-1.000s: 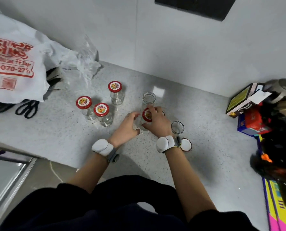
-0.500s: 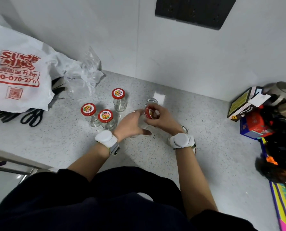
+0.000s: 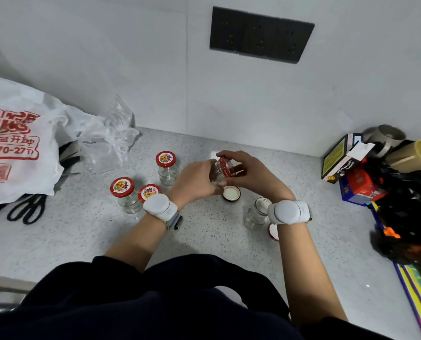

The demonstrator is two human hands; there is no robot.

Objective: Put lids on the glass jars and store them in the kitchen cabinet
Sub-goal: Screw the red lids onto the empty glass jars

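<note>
Aloft over counter (image 3: 204, 236): left hand (image 3: 194, 180) grip wraps tilted jar (image 3: 216, 172), right hand (image 3: 252, 174) grip curled round red lid (image 3: 225, 165).

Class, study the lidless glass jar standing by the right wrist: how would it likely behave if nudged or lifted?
Probably light, since the open jar looks empty. Its clear glass likely makes it rigid, slippery and breakable if dropped. Upright and taller than wide, it might tip if knocked, then roll.
</note>
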